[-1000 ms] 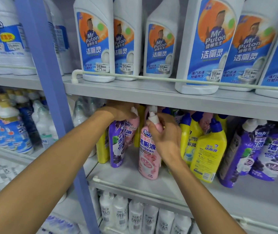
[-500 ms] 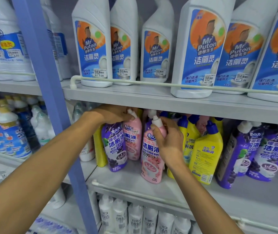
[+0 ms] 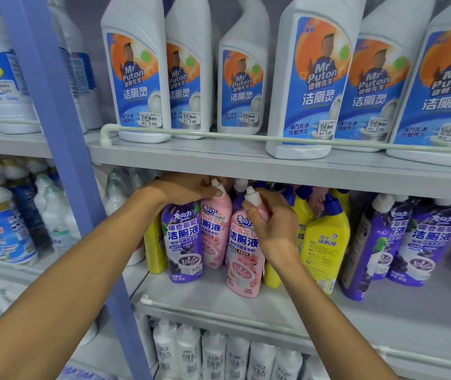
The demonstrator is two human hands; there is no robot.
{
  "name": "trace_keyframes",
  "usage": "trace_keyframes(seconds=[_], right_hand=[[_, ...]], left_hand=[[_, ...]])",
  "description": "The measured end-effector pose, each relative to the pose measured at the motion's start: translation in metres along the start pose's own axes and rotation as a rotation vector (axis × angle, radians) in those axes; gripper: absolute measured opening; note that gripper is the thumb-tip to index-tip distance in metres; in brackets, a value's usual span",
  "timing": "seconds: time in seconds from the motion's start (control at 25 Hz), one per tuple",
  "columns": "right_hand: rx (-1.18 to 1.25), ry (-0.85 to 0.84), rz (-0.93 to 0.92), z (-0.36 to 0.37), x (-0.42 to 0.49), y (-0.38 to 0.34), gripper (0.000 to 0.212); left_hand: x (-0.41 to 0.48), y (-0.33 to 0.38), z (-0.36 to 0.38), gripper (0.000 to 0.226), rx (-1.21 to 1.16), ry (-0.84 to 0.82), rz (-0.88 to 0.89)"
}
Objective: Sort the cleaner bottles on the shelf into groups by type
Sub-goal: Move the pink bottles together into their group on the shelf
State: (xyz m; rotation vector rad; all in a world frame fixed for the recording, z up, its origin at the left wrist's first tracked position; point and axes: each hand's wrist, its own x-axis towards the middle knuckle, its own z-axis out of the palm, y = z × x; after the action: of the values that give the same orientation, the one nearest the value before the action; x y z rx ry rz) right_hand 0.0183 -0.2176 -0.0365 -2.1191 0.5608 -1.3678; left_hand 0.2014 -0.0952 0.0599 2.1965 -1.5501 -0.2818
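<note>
Your two bare forearms reach up from the lower edge of the view, the left one long and slanting in from the low left, the right one rising more steeply from the low right. Your right hand (image 3: 273, 226) is turned palm-inward, its fingers and thumb wrapped round the neck of the front pink bottle (image 3: 242, 267) just under its white cap; that bottle stands on the shelf (image 3: 219, 300) directly below this hand. Your left hand (image 3: 188, 187) lies palm-down, wrist bent, fingers curled over the top of the purple bottle (image 3: 183, 242), whose cap is hidden beneath the palm. Its fingertips lie against the white cap of the rear pink bottle (image 3: 216, 231), which stands between your two hands, just behind the other two bottles. Below your left wrist a lone yellow bottle (image 3: 154, 248) leans beside the purple one. Just right of your right hand stand several yellow bottles (image 3: 325, 248) with blue caps, and farther right more purple bottles (image 3: 424, 242). Left of your left arm runs a blue upright post (image 3: 54, 133). Above both hands, on the upper shelf (image 3: 219, 160), stand tall white bottles (image 3: 136, 78) with blue labels.
</note>
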Motion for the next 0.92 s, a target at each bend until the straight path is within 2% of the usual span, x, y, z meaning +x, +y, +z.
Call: trace_keyframes(seconds=[0.08,0.24,0.36,0.44,0.52,0.72,0.92], right_hand=[[0.018,0.004,-0.01,-0.003,-0.004,0.0,0.035],[0.048,-0.005,0.018,-0.015,-0.007,0.005,0.037],[0.072,-0.014,0.037,-0.027,-0.01,0.008,0.038],[0.064,0.001,0.062,-0.029,-0.014,0.008,0.041],[0.091,0.021,0.091,-0.025,-0.023,0.009,0.047],[0.117,0.018,0.15,-0.029,-0.042,0.011,0.058],[0.307,-0.189,0.208,-0.071,-0.034,0.019,0.059]], left_hand=[[-0.001,0.0,0.0,0.015,-0.036,-0.004,0.025],[-0.003,0.005,0.004,0.01,-0.11,-0.002,0.062],[-0.003,0.007,0.012,0.009,-0.013,0.02,0.106],[-0.004,0.008,0.017,0.026,0.092,0.032,0.137],[-0.008,0.009,0.02,0.042,0.081,0.052,0.149],[-0.019,0.012,0.041,0.04,-0.151,0.122,0.215],[-0.023,0.021,0.055,0.027,-0.373,0.19,0.305]])
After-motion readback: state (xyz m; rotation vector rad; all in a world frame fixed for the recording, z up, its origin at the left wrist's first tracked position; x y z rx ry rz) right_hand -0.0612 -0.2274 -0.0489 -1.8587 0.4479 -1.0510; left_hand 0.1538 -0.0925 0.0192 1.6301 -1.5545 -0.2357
